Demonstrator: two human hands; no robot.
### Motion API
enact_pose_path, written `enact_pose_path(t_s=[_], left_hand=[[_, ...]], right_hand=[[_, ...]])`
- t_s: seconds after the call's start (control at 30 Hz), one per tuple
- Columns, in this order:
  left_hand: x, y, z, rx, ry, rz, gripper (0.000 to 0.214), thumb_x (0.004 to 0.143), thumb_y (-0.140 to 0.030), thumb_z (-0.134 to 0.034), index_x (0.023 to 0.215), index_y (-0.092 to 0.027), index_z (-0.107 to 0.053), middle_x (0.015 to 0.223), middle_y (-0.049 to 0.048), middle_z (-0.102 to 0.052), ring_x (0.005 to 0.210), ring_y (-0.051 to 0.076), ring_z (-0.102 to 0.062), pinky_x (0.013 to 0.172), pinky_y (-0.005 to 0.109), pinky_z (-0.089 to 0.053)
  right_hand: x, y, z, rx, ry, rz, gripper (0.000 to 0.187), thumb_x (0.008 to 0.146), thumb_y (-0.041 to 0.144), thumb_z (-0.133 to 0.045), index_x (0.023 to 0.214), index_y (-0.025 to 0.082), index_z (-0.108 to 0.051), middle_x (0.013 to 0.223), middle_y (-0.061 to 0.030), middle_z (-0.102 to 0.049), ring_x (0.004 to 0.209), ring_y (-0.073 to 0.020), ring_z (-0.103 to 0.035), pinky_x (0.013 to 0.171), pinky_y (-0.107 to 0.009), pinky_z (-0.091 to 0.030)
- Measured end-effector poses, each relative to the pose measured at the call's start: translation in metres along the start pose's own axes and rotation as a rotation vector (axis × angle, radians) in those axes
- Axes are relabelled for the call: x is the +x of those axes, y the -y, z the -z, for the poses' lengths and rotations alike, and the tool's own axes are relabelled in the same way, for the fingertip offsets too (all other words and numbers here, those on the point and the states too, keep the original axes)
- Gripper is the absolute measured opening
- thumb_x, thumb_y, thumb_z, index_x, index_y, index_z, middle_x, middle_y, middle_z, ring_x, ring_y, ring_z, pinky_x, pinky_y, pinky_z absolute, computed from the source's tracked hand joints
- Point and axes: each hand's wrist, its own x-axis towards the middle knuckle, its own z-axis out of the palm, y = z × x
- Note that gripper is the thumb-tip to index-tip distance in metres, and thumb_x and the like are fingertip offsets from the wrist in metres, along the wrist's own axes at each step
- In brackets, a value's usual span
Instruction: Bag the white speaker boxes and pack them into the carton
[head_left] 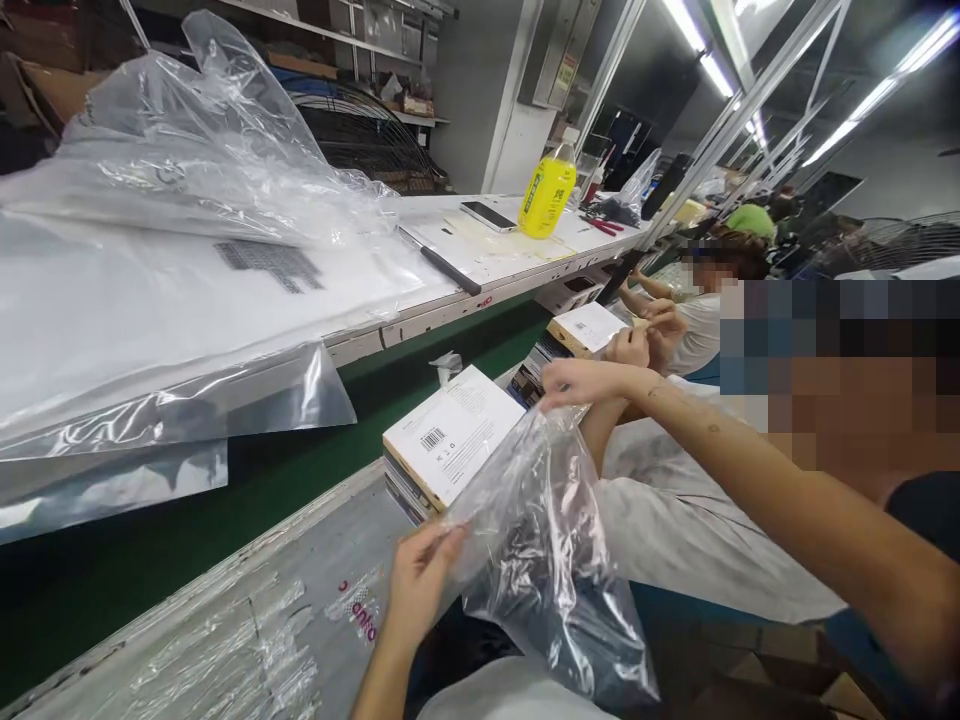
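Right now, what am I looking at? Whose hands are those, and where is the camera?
The camera sits on a person's head and looks down, so you see what that person sees. There is no machine arm here, only two bare hands. The left hand pinches the lower corner of a clear plastic bag with something dark inside. The right hand grips its top. Just behind the bag lies a white box with a barcode, on a stack beside a green belt. Across the belt, a white shelf carries heaps of clear bags, a yellow bottle and a phone. Farther along, another person's hands are at a second white box.
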Motion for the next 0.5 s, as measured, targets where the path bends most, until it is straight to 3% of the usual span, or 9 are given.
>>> enact_pose_path(t_s=[0.13, 0.2, 0.3, 0.37, 0.43, 0.5], left_hand=[[0.024, -0.003, -0.003, -0.057, -0.485, -0.202, 0.027, 0.088, -0.045, -0.067, 0.09, -0.021, -0.078, 0.086, 0.0035, -0.056, 0.072, 0.013, -0.052, 0.058, 0.023, -0.042], [0.04, -0.007, -0.001, 0.006, -0.649, -0.217, 0.032, 0.087, -0.049, -0.066, 0.101, -0.022, -0.077, 0.099, 0.006, -0.054, 0.083, 0.016, -0.055, 0.058, 0.023, -0.044], [0.055, -0.013, -0.001, 0.183, -0.694, -0.194, 0.043, 0.086, -0.052, -0.065, 0.116, -0.022, -0.074, 0.114, 0.0093, -0.047, 0.1, 0.02, -0.057, 0.071, 0.027, -0.051], [0.058, -0.015, -0.003, 0.284, -0.681, -0.186, 0.043, 0.087, -0.051, -0.062, 0.114, -0.021, -0.076, 0.117, 0.0099, -0.044, 0.093, 0.018, -0.058, 0.073, 0.03, -0.053], [0.056, -0.017, -0.006, 0.336, -0.68, -0.184, 0.041, 0.088, -0.051, -0.06, 0.11, -0.021, -0.078, 0.118, 0.01, -0.043, 0.08, 0.014, -0.057, 0.069, 0.031, -0.052], [0.054, -0.019, -0.008, 0.351, -0.681, -0.18, 0.038, 0.089, -0.049, -0.06, 0.107, -0.021, -0.079, 0.117, 0.0096, -0.043, 0.072, 0.011, -0.054, 0.066, 0.031, -0.052]], right_hand=[[0.049, -0.004, -0.018, 0.49, -0.303, 0.016, 0.038, 0.072, 0.053, -0.075, 0.075, 0.017, -0.062, 0.096, -0.0071, -0.065, 0.089, -0.0211, -0.057, 0.083, -0.033, -0.044], [0.07, 0.0, -0.032, 0.687, -0.314, 0.046, 0.038, 0.072, 0.05, -0.072, 0.09, 0.017, -0.065, 0.1, -0.0077, -0.067, 0.091, -0.0226, -0.06, 0.084, -0.035, -0.047], [0.089, 0.006, -0.041, 0.83, -0.319, 0.157, 0.053, 0.08, 0.052, -0.054, 0.118, 0.016, -0.064, 0.123, -0.0117, -0.066, 0.111, -0.0272, -0.062, 0.095, -0.04, -0.048], [0.096, 0.013, -0.035, 0.922, -0.401, 0.217, 0.058, 0.085, 0.053, -0.048, 0.131, 0.019, -0.06, 0.139, -0.0106, -0.058, 0.129, -0.0275, -0.053, 0.107, -0.041, -0.043], [0.102, 0.027, -0.024, 0.861, -0.376, 0.252, 0.058, 0.085, 0.052, -0.058, 0.136, 0.024, -0.058, 0.144, -0.0077, -0.055, 0.136, -0.0267, -0.047, 0.113, -0.041, -0.038], [0.107, 0.046, -0.012, 0.64, -0.245, 0.295, 0.048, 0.08, 0.047, -0.072, 0.123, 0.025, -0.068, 0.13, -0.0069, -0.064, 0.127, -0.0269, -0.054, 0.112, -0.041, -0.039]])
